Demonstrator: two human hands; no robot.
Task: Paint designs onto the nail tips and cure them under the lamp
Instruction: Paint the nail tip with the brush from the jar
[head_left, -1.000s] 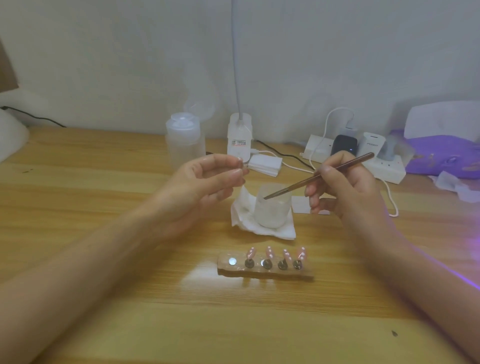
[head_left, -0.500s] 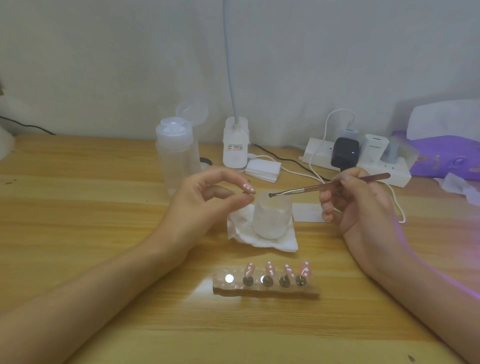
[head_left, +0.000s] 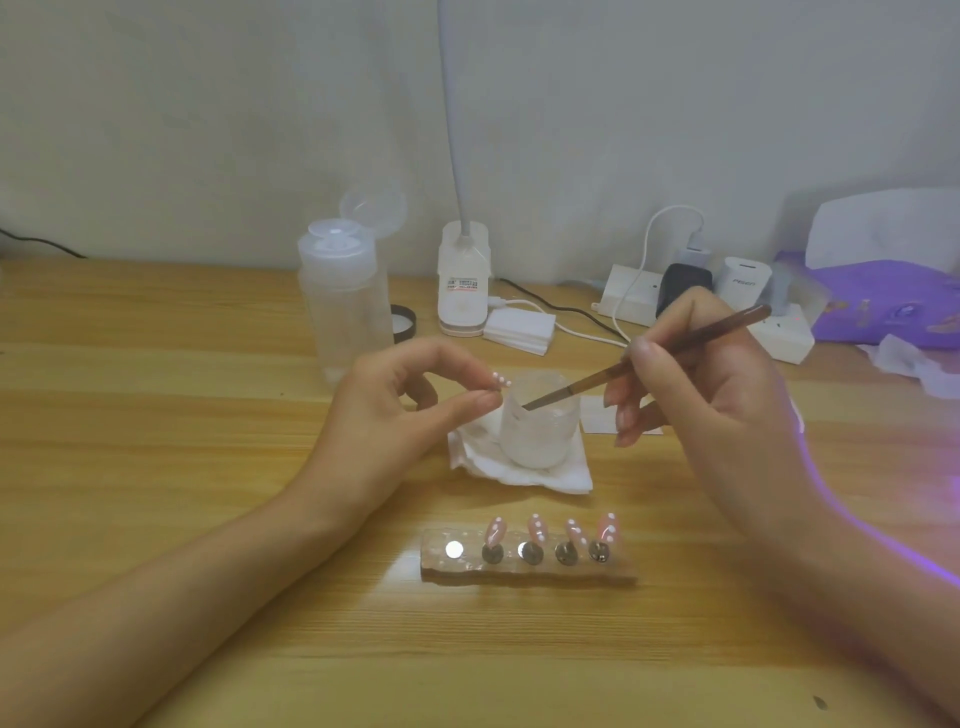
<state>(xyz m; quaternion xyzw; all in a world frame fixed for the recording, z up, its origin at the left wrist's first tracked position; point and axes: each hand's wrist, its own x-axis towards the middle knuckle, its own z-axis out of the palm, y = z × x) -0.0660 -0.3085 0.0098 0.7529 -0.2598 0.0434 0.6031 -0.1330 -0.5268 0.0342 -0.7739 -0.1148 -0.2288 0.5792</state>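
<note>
While the left hand (head_left: 395, 415) pinches a pink nail tip (head_left: 500, 381) between thumb and forefinger, just left of the cloudy cup (head_left: 540, 431), the right hand (head_left: 711, 395) grips a slim brush (head_left: 649, 358) like a pen, its point lowered inside the cup's rim; the cup stands on a folded tissue (head_left: 566, 475) on the wooden surface (head_left: 156, 467). Nearer the person lies a clear holder (head_left: 519, 574) carrying four more dotted tips (head_left: 537, 527), with one bare metal disc (head_left: 454, 549) at its left end, likely the held tip's place.

Several things could go wrong, as I judge it; the white dots on the pinched tip may be uncured, so a shifting thumb or a wet brush could smear them; a light pinch on so small a piece could let it spring away; the cup looks light, and a sideways push from the brush could tip it onto the tissue; either forearm, passing close over the holder, could knock the mounted tips. Purple light falls across the right forearm; its source is out of view.
</note>
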